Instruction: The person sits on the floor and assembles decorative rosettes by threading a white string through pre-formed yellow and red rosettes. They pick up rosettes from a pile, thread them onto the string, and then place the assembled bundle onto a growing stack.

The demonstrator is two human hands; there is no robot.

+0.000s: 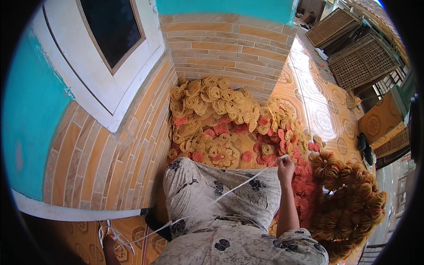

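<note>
Stretching step, it seems: right hand pinches white string across the lap; left hand, near left, shadowed, finger grip unclear; next calls for even tension.

The white strip is narrow and long. It runs in a slant across the patterned clothes, from the fingertips of the right hand, which pinch it, down to the left hand. There it makes loose loops. Its middle part looks blurred and faint.
</note>
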